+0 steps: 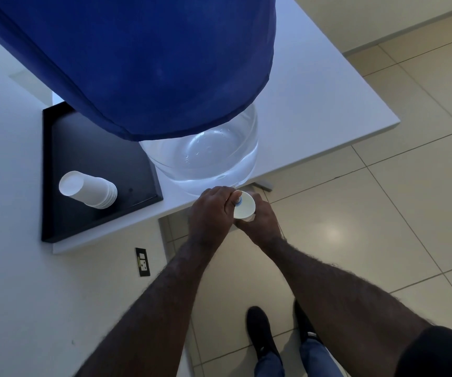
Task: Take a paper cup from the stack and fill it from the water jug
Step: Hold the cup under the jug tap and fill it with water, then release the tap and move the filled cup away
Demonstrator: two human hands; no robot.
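Observation:
A large clear water jug [206,156] stands on the white table [314,110], its upper part under a dark blue cloth cover [143,58]. At the table's front edge my right hand [263,219] holds a white paper cup [245,206] from below, just under the jug's small blue tap [238,201]. My left hand [211,210] reaches over the cup with its fingers on the tap. A stack of white paper cups [89,189] lies upside down on a black tray [64,213] to the left of the jug.
The table's front edge runs diagonally just behind my hands. Beige floor tiles [382,213] fill the right side. A white wall [15,295] with a black socket plate [142,261] is at the left. My dark shoes [260,333] are below.

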